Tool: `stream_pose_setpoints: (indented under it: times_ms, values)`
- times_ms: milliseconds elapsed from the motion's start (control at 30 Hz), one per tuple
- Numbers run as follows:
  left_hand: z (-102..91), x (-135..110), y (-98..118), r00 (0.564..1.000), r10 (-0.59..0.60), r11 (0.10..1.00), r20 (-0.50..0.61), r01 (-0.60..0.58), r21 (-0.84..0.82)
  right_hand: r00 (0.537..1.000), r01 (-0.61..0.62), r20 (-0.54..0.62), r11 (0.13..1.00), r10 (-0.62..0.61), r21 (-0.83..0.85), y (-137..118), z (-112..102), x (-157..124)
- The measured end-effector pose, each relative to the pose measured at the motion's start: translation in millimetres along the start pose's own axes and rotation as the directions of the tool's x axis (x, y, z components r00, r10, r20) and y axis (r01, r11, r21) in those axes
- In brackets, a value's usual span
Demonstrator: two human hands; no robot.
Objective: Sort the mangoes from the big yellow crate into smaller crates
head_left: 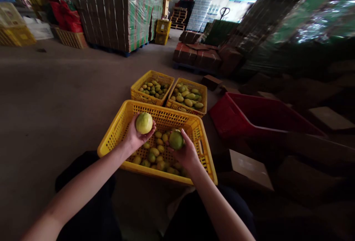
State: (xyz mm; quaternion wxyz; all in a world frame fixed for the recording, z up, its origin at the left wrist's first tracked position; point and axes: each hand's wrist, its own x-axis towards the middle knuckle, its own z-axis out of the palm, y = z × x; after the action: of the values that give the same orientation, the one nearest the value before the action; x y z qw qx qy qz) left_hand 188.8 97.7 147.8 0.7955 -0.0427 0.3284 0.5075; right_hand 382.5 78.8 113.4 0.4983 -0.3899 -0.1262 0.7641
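My left hand point(134, 137) is raised above the near yellow crate point(155, 176), palm up, with its fingers around a pale yellow-green mango point(144, 123). To the right and a little lower, my right hand point(189, 153) grips a darker green mango point(176, 140) over the same crate. Below both hands, several smaller-looking yellow and green mangoes point(154, 152) cover part of the crate's floor, mostly toward the near side. My right hand and forearm hide some of them.
Two more yellow crates, the left one point(138, 94) and the right one point(203, 97), stand just beyond, both holding mangoes. A red tub point(230, 117) sits to the right, near cardboard boxes point(249, 169). Wrapped pallet stacks point(111, 12) rise behind.
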Motion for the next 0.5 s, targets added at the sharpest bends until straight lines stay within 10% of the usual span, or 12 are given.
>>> stream_pose_setpoints:
  times_ms: [500]
  values:
    - [-10.0,11,-9,0.995,0.016,1.000,0.098,-0.014,-0.018,0.987,-0.059,-0.152,0.996,0.050,-0.059,3,-18,12]
